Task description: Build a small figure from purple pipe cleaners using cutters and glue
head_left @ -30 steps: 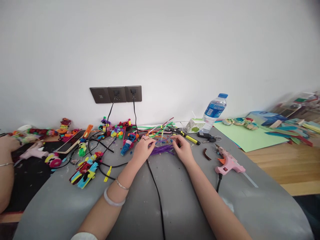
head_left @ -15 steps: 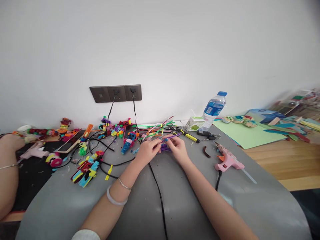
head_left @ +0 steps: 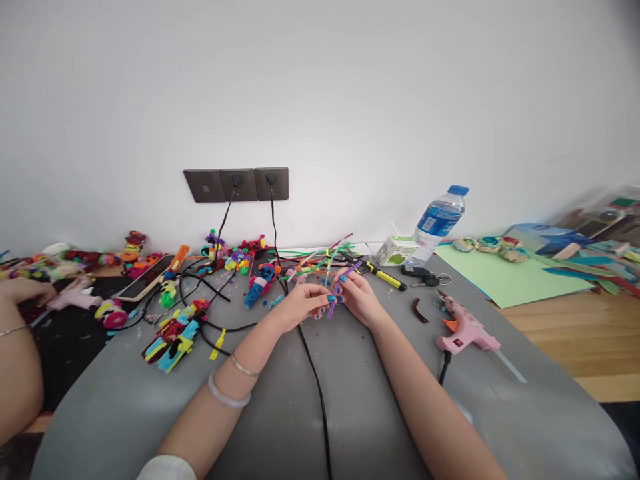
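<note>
Purple pipe cleaners (head_left: 353,268), in a short straight bundle or folded length, stand tilted between my two hands. My right hand (head_left: 362,298) pinches them near the middle. At the lower end my left hand (head_left: 302,305) has its thumb and fingertips closed against the purple piece. Just behind my fingers lies a loose pile of green, red and white pipe cleaners (head_left: 305,272). To the left of my left hand, a blue and red pipe-cleaner figure (head_left: 261,283) rests on the grey table mat (head_left: 280,413).
Yellow-black pliers (head_left: 387,275), a juice box (head_left: 396,251), a water bottle (head_left: 439,223) and keys (head_left: 430,277) stand or lie behind. A pink glue gun (head_left: 465,332) is at right. Black cords (head_left: 316,380) cross the mat. Left: pipe-cleaner figures (head_left: 175,333), a phone (head_left: 147,279), another person's arm (head_left: 20,360).
The purple pipe cleaners have turned from nearly level to steeply tilted, and both hands have come slightly nearer. At the left, the other person's hand has come into view.
</note>
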`<state>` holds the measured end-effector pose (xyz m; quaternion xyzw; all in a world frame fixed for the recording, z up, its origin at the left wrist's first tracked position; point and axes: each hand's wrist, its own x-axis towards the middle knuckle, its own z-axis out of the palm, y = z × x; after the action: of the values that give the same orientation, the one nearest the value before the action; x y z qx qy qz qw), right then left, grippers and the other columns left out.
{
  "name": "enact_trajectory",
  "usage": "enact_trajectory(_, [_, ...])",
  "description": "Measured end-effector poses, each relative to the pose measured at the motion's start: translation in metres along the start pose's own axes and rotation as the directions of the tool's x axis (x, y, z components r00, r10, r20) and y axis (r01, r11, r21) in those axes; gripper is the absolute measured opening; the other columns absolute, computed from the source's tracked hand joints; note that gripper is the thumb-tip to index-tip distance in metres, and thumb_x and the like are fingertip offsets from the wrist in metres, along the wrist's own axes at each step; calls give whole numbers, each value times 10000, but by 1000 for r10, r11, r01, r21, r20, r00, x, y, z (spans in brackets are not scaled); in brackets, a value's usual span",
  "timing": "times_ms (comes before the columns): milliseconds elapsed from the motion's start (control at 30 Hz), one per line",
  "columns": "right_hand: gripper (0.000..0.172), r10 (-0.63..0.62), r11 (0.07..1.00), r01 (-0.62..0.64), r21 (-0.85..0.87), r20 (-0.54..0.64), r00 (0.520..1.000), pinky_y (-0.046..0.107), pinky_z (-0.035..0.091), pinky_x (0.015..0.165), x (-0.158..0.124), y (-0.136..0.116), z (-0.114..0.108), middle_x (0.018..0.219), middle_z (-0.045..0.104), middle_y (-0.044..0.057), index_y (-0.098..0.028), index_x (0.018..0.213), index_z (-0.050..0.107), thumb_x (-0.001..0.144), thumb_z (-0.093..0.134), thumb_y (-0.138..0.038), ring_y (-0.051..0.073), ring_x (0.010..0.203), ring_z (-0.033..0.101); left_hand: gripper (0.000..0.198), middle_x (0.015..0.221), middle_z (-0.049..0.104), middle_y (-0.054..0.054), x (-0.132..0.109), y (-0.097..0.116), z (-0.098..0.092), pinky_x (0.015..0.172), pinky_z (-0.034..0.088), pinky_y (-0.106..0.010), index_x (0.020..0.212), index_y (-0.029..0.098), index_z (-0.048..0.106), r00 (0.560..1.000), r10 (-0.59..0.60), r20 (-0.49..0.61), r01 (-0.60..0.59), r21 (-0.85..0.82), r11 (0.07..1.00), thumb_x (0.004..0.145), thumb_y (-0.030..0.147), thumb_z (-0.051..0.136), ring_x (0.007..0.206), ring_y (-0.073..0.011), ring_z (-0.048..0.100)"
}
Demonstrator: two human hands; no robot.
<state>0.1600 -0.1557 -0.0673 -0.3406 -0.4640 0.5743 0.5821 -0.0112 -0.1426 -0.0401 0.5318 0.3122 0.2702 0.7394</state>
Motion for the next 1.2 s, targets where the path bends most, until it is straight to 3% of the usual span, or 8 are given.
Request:
enact_trajectory(367, [316, -24, 1000, 24, 2, 26, 999, 250, 422, 495, -7, 1, -1, 645, 498, -41, -254, 845, 561, 739, 736, -495, 121, 528, 462, 340, 630, 496, 39, -3, 0, 11, 491, 351, -201, 814, 137, 622, 992, -103, 74, 110, -101, 989, 663, 391, 789, 527, -58, 461])
enact_trajectory(667, [288, -114, 991, 107, -83, -87, 990, 312, 521, 633, -3, 4, -2, 841, 579, 18, -253, 812, 596, 726, 752, -480, 158, 672, 551, 432, 647, 489, 55, 8, -8, 5, 477, 326, -177, 840, 155, 605, 973, 16, -230, -51, -148, 988, 596, 438, 821, 520, -40, 425])
enact_trajectory(933, [256, -192, 976, 174, -129, -144, 971, 317, 530, 663, -2, 12, 3, 942, 597, 42, -238, 793, 626, 738, 755, -453, 170, 730, 581, 480, 621, 454, 50, 11, -9, 4, 435, 269, -155, 818, 137, 613, 936, 126, -330, -178, -132, 975, 590, 508, 816, 537, -45, 385])
enact_trajectory(1033, [268, -203, 972, 178, -154, -168, 965, 329, 532, 662, -2, 15, 4, 950, 614, 44, -237, 803, 610, 752, 735, -469, 168, 699, 591, 447, 635, 443, 52, 10, -8, 2, 431, 267, -151, 814, 141, 614, 946, 92, -312, -145, -152, 978, 609, 482, 819, 544, -45, 380])
enact_trajectory(1200, [269, -198, 977, 178, -119, -183, 963, 323, 531, 650, -1, 15, 2, 910, 621, 34, -238, 829, 590, 766, 720, -464, 166, 684, 604, 450, 640, 477, 40, 6, -4, 0, 443, 273, -150, 827, 142, 623, 986, -30, -166, -7, -216, 976, 564, 422, 856, 575, -55, 422])
